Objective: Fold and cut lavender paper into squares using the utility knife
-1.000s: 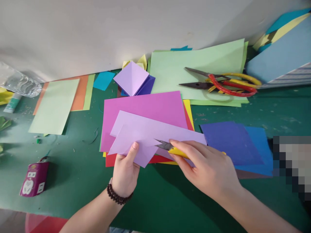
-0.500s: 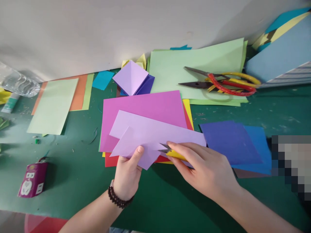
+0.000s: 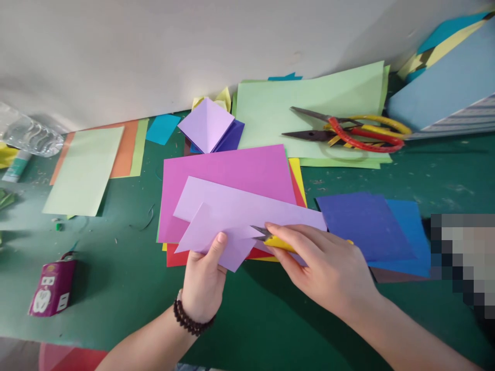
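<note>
My left hand (image 3: 203, 281) pinches a folded lilac paper sheet (image 3: 232, 216) at its lower edge, thumb on top. My right hand (image 3: 328, 268) is closed on a yellow-handled cutter (image 3: 276, 241) whose blade tip (image 3: 258, 231) lies against the fold of the lilac paper. The lilac sheet rests over a magenta sheet (image 3: 228, 170) atop a stack of red and yellow sheets (image 3: 297, 178) on the green table (image 3: 251, 319).
Red-and-yellow scissors (image 3: 348, 131) lie on pale green sheets (image 3: 301, 108) at the back. Dark blue sheets (image 3: 371, 226) sit right. A folded lilac square (image 3: 207, 123), green and orange sheets (image 3: 85, 167), a purple packet (image 3: 52, 288) and a plastic bottle (image 3: 27, 136) lie left.
My left hand slid a little right along the lilac paper's lower edge. The cutter blade shifted slightly right along the fold. The rest stays put.
</note>
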A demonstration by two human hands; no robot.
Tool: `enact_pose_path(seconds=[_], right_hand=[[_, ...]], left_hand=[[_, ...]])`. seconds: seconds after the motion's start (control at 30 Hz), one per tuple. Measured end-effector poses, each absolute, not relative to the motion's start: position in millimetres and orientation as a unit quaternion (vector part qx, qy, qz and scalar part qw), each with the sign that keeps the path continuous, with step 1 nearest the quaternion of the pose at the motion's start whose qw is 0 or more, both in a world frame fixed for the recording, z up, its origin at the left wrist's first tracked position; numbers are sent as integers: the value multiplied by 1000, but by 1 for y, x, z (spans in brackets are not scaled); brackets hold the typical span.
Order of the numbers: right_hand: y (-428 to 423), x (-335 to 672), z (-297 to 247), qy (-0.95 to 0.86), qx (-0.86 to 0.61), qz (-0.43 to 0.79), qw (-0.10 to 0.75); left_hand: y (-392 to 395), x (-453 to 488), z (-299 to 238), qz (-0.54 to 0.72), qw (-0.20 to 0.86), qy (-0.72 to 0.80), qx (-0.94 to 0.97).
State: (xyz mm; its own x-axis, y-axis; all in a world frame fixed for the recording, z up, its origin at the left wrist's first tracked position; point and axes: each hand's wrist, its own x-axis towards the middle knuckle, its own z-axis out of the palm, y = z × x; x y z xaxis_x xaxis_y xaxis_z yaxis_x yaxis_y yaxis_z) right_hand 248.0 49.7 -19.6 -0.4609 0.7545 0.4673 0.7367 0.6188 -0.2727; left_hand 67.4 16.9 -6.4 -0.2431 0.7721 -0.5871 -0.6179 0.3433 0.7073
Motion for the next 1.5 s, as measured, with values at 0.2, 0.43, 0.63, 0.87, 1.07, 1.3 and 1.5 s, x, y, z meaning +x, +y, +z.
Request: enact_pose_path(seconds=[0.2, 0.43, 0.63, 0.87, 1.07, 1.3, 1.5], right_hand=[[50, 250, -22, -851, -444, 22, 281], [49, 248, -23, -856, -433, 30, 281], [50, 251, -21, -861, -426, 38, 276], [60, 268, -15, -861, -421, 61, 280], [62, 276, -10, -878, -375, 61, 292], [61, 277, -16, -900, -345, 38, 263], [61, 271, -19, -909, -336, -2, 246]], left_hand=[[19, 65, -6, 580, 605, 542, 62], [18, 65, -8, 569, 612, 546, 60], [13, 64, -8, 546, 651, 519, 91], [26, 30, 5, 457, 777, 392, 186], [28, -1, 11, 354, 831, 401, 151], [33, -4, 14, 335, 769, 450, 305], [38, 1, 14, 259, 715, 519, 390]])
